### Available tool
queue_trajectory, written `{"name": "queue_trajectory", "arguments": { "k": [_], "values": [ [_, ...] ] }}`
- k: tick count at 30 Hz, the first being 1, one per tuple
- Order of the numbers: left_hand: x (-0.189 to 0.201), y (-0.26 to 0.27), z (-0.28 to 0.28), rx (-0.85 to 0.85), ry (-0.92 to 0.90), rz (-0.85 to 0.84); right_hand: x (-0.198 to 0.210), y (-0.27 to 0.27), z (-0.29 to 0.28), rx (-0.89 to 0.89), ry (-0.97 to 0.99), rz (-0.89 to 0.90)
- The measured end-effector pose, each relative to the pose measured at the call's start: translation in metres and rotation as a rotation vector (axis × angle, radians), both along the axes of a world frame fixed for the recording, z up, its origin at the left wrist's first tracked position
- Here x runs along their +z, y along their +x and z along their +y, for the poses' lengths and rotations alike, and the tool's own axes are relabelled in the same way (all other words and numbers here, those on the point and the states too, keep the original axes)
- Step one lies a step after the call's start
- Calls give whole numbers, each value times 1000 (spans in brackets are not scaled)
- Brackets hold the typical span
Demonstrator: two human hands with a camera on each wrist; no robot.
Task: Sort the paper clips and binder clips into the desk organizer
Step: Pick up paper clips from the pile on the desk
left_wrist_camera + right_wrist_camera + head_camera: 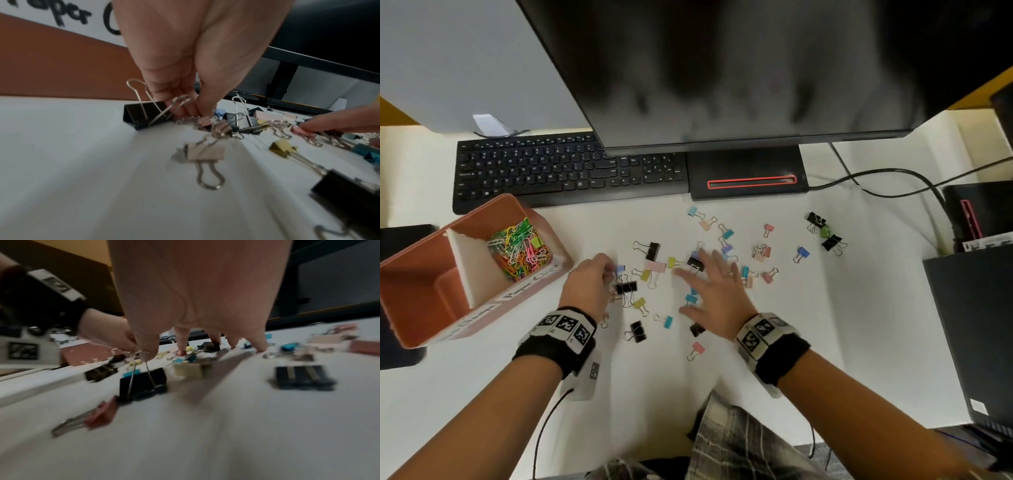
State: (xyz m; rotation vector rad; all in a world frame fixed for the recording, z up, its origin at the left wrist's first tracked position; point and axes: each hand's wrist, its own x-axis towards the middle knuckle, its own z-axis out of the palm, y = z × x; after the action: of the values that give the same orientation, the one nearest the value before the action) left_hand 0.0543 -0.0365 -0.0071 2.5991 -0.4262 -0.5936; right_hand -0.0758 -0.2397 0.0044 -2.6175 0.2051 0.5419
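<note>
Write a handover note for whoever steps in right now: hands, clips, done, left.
Left hand: fingertips pinching a small pink binder clip on the white desk.
Right hand: open, fingers spread over the scattered coloured and black binder clips, holding nothing.
Done: coloured wire paper clips lie in one compartment of the terracotta plastic desk organizer, with a yellow-green binder clip among them.
Left: gather the binder clips into the other, seemingly empty compartment.

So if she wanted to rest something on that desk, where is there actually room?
Bare desk shows in front of the desk organizer, beside the left hand, and again right of the right hand, toward the dark case. The middle, below the keyboard, is crowded with binder clips.
</note>
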Motion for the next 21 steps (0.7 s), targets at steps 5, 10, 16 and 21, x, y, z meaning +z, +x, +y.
{"name": "queue_trajectory", "arguments": {
  "k": [5,10,16,21],
  "values": [
    [4,0,-2,-21,12,0,-4,-13,18,23,-4,-80],
    [11,3,0,-39,-19,-28,-3,-41,5,187,111,7],
    [31,-1,5,-98,-115,-131,-14,-41,-3,65,70,-101],
    [63,5,11,-113,-193,-248,-9,-13,-28,-302,-19,-208]
  ]
}}
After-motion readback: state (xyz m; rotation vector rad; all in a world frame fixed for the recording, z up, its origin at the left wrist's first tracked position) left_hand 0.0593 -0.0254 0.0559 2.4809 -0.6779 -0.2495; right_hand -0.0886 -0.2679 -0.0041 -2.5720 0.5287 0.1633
